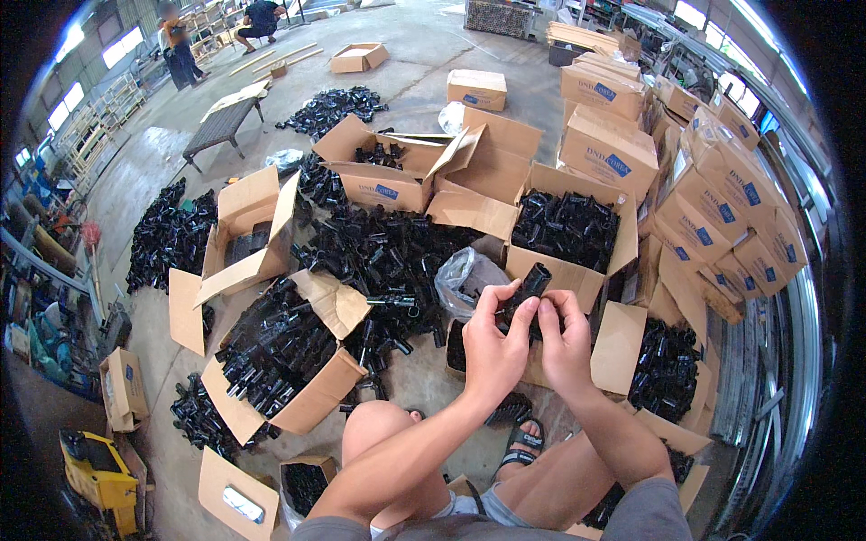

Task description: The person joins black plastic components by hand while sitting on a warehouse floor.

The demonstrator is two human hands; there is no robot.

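The person's left hand grips a short, glossy black tubular piece, its round open end tipped up and away, the thumb and bent fingers pressed along its lower part. The right hand sits just beside it, fingers curled inward and thumb close to the left thumb; its fingertips are partly hidden, so I cannot tell whether they pinch the piece or only rest against it.

Just left of the left hand is a crumpled, clear plastic bag, thin and shiny. Farther left, a loose heap of hard black fittings spreads over the smooth grey concrete floor, all short tubes and curved bits catching the light. Nearer the person, left of the left forearm, a tilted brown corrugated-cardboard box brims with the same kind of pieces.

Beyond the hands, slightly to the right, stands a square open cardboard carton, filled with a jumble of black parts. Well to the right of the right hand rises a stack of sealed brown cartons with blue diamond prints, and nearer than these lie long, glinting metal profiles.
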